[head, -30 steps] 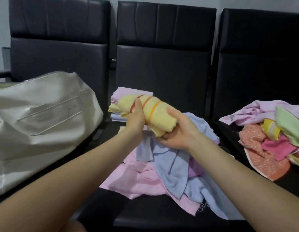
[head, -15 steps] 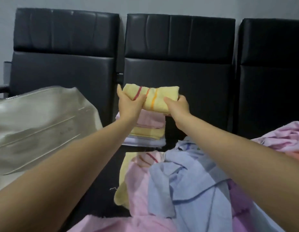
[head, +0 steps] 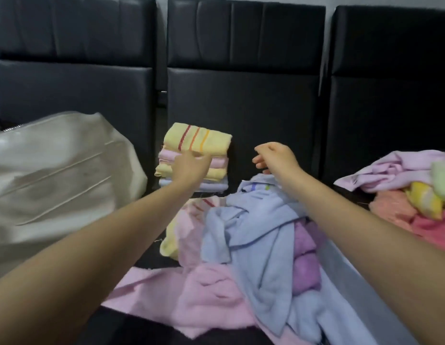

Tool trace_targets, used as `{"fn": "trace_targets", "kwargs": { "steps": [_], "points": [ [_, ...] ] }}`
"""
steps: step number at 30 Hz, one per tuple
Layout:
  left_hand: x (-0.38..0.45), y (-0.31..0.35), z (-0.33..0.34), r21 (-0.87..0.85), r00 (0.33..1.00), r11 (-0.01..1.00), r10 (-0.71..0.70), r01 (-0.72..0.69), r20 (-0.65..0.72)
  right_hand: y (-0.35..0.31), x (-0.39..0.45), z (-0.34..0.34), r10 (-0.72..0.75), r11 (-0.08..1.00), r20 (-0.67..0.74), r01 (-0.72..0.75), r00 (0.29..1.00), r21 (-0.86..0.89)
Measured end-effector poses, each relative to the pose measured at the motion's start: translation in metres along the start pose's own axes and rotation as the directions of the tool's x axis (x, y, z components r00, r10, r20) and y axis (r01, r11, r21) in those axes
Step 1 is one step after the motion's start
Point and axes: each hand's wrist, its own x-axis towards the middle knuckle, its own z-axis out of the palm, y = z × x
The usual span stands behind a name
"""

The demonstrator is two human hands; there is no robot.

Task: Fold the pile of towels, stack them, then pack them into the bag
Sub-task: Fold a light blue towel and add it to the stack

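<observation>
1. Nearest us, our two bare forearms reach forward over a loose heap of unfolded towels [head: 244, 265] on the middle black seat [head: 146, 260]: pink at the front, pale blue on top, a purple one tucked on the right, a yellow edge at the left.
2. On the left seat the cream bag [head: 54, 183] lies slumped on its side, just beside the heap and the stack.
3. On the right seat a second heap [head: 400, 195] of lilac, orange, pink, yellow and green towels lies unfolded, well apart from the stack.
4. Our left hand [head: 191, 166] is in front of the stack, its fingers [head: 204, 159] relaxed and loosely spread, holding nothing; we cannot tell whether they touch the towels.
5. Our right hand [head: 276, 155] hovers above the blue towel, fingers loosely curled and empty.
6. Farthest, the stack of folded towels [head: 191, 175] stands against the middle backrest [head: 244, 95], with the yellow striped towel [head: 199, 139] lying on top.
</observation>
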Motion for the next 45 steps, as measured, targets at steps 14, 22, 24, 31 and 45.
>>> {"fn": "trace_targets", "kwargs": {
  "steps": [14,22,24,31,45],
  "points": [
    [-0.107,-0.04,-0.011,0.29,0.938,0.95,0.011,-0.118,0.347,0.046,-0.111,-0.064,-0.217,0.841,0.183,0.279,0.959,-0.463],
    [-0.126,0.001,-0.036,-0.178,0.903,0.982,0.126,-0.055,0.412,0.041,-0.118,-0.071,-0.26,0.783,0.25,0.355,0.933,-0.511],
    [-0.126,0.004,-0.036,-0.268,0.923,0.963,0.104,-0.001,0.37,0.029,-0.122,-0.08,-0.113,0.978,0.101,0.128,0.988,-0.162],
    [-0.121,0.012,-0.055,-0.81,0.948,0.494,-0.122,0.316,0.295,0.009,-0.129,-0.119,0.277,0.783,-0.047,-0.198,0.96,0.589],
    [-0.124,-0.012,-0.023,0.226,0.921,0.915,0.266,-0.334,0.284,0.068,-0.117,-0.114,0.012,0.957,-0.023,-0.018,1.0,-0.288]
  ]
}}
